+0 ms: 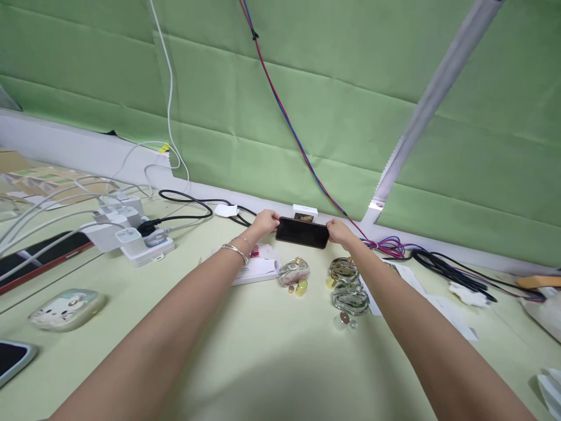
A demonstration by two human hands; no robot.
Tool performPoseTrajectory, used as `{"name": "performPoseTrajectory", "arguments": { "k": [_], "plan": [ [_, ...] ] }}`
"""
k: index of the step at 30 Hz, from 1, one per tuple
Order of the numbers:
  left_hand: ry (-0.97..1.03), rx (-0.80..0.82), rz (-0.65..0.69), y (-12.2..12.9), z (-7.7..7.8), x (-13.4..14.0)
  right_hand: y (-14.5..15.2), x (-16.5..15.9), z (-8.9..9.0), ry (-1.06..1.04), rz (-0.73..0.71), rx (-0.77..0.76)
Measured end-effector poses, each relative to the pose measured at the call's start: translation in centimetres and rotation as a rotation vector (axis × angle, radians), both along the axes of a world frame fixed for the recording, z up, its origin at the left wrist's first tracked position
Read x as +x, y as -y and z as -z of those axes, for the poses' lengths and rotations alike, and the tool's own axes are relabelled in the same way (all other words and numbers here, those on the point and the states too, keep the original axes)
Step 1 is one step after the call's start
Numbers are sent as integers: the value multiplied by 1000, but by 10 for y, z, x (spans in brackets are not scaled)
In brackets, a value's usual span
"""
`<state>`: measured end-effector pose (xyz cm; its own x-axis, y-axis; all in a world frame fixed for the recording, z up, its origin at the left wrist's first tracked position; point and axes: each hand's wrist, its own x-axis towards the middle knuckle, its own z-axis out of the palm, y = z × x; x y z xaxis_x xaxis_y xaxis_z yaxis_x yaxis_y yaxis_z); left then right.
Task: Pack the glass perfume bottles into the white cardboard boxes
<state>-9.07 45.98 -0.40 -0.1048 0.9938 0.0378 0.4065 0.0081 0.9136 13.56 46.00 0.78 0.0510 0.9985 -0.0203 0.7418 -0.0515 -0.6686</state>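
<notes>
Both arms reach forward to a dark smartphone (302, 233) held sideways near the back wall. My left hand (266, 222) pinches its left end, and my right hand (338, 231) grips its right end. Behind the phone's upper edge a small white box (305, 209) shows in part. Below the phone lies a rounded glass bottle (294, 273) with a gold cap (301, 287) beside it. More glass bottles (350, 297) lie by my right forearm, with a silver cap (342, 320) in front of them. A white open box (258, 270) is partly hidden by my left wrist.
On the left stand a power strip (149, 252) with several white chargers (114, 225), a cat-patterned case (65, 310) and another phone (15, 358). Black cables (447, 270) and white papers (451, 316) lie on the right. A green cloth (350, 105) covers the wall.
</notes>
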Motion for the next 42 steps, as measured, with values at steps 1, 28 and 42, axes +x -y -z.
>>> {"name": "performPoseTrajectory", "arguments": {
  "k": [1, 28, 42],
  "plan": [
    [-2, -1, -3, 0, 0, 0, 0, 0, 1, -2, 4, 5],
    [-238, 32, 13, -2, -7, -1, 16, 5, -11, 7, 9, -47],
    [-389, 130, -10, 5, -13, 0, 2, -14, -14, -35, -16, -200]
  ]
}}
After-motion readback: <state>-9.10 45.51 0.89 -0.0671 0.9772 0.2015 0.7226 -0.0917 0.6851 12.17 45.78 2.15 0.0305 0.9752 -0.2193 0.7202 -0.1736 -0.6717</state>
